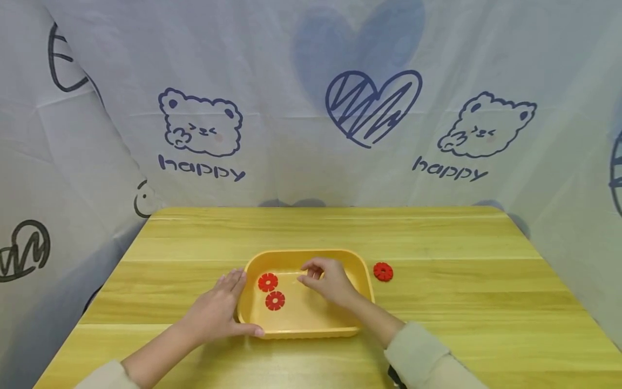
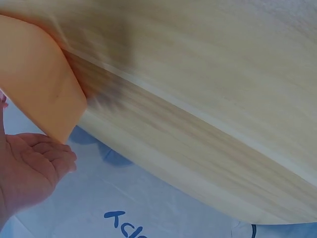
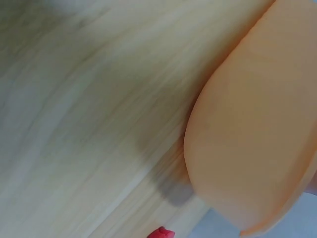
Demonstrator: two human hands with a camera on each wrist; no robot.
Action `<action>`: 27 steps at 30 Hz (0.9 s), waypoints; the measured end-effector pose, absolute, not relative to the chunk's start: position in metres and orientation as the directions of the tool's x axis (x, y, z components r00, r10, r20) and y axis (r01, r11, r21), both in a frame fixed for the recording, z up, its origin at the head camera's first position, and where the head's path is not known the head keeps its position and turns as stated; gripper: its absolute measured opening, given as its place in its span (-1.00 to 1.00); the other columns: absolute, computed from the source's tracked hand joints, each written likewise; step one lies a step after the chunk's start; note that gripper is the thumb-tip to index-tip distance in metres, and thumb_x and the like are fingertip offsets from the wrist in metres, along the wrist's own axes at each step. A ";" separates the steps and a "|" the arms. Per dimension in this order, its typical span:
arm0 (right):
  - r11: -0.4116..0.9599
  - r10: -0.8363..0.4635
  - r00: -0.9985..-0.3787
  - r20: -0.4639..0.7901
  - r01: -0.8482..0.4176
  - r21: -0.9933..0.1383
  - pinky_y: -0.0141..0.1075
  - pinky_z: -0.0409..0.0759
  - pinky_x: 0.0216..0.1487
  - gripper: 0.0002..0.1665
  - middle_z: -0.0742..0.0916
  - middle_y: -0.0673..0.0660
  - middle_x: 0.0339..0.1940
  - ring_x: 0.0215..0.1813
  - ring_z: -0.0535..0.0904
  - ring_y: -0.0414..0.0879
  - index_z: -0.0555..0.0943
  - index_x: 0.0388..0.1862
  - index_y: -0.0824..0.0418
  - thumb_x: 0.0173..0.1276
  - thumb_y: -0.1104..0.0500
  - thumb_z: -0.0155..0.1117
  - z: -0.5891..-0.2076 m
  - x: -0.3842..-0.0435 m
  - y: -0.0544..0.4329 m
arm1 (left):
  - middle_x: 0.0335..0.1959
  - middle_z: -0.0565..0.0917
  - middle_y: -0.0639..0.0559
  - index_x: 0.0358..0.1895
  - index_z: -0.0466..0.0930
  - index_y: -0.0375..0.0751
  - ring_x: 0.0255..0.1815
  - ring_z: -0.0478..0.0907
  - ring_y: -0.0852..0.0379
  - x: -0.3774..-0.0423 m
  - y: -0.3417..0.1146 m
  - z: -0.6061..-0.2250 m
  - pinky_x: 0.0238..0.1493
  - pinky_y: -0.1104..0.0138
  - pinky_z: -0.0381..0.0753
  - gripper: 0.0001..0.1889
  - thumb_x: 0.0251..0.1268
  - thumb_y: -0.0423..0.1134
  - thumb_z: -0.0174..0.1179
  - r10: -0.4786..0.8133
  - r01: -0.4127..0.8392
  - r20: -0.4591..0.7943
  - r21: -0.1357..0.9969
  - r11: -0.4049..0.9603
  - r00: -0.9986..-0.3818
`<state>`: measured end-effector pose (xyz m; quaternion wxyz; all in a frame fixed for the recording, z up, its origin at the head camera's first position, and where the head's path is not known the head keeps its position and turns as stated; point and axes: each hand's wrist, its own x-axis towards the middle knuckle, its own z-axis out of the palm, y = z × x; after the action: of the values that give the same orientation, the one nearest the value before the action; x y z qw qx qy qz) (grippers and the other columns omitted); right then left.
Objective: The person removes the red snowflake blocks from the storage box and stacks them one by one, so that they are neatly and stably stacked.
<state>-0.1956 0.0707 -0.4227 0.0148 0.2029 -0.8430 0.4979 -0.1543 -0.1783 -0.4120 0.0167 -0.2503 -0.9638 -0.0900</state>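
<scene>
A yellow tray (image 1: pixel 311 321) stands on the table, with two red notched discs, one (image 1: pixel 268 282) just behind the other (image 1: pixel 275 301), in its left part. My left hand (image 1: pixel 214 313) holds the tray's left end, fingers along the left side and thumb at the front rim. In the left wrist view, the left hand (image 2: pixel 32 168) touches the tray wall (image 2: pixel 44 79). Over the tray's inside hovers my right hand (image 1: pixel 330 281), thumb and forefinger bent but apart, with nothing visible between them. The right wrist view mostly shows the tray's outer wall (image 3: pixel 247 124).
Another red notched disc (image 1: pixel 383 272) lies on the wooden table (image 1: pixel 461 302), just right of the tray; part of it (image 3: pixel 162 233) shows in the right wrist view. Behind the table hangs a pale cloth (image 1: pixel 286 135) with bear and heart drawings.
</scene>
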 end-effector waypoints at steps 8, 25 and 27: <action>0.421 -0.355 -0.914 0.196 -0.343 -0.840 -0.53 0.39 -0.49 -0.77 0.62 0.15 -0.53 -0.49 0.39 -0.26 0.62 -0.26 0.43 0.17 0.26 0.32 -0.427 -0.198 0.064 | 0.33 0.23 -0.47 0.29 0.18 -0.59 0.33 0.24 -0.35 -0.155 -0.179 -0.409 0.24 -0.07 0.39 0.25 -0.29 0.48 0.22 0.478 0.480 0.055 0.174 0.860 -0.877; 0.433 -0.344 -0.929 0.139 -0.288 -0.854 -0.53 0.35 -0.50 -0.74 0.62 0.13 -0.51 -0.47 0.38 -0.18 0.62 -0.21 0.42 0.19 0.25 0.31 -0.430 -0.202 0.056 | 0.35 0.21 -0.45 0.32 0.15 -0.56 0.32 0.23 -0.38 -0.156 -0.182 -0.403 0.21 -0.07 0.43 0.24 -0.24 0.50 0.18 0.482 0.479 0.029 0.179 0.860 -0.876; 0.435 -0.342 -0.931 0.127 -0.277 -0.857 -0.53 0.34 -0.50 -0.73 0.63 0.13 -0.51 -0.47 0.38 -0.18 0.62 -0.20 0.43 0.18 0.24 0.31 -0.430 -0.203 0.056 | 0.35 0.20 -0.45 0.31 0.16 -0.56 0.33 0.23 -0.38 -0.157 -0.181 -0.402 0.21 -0.07 0.42 0.24 -0.23 0.50 0.17 0.483 0.480 0.026 0.175 0.860 -0.875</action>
<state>-0.2030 0.0555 -0.4304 -0.0327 0.1826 -0.8464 0.4991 -0.1567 -0.1812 -0.4022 -0.0094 -0.2499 -0.9642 -0.0884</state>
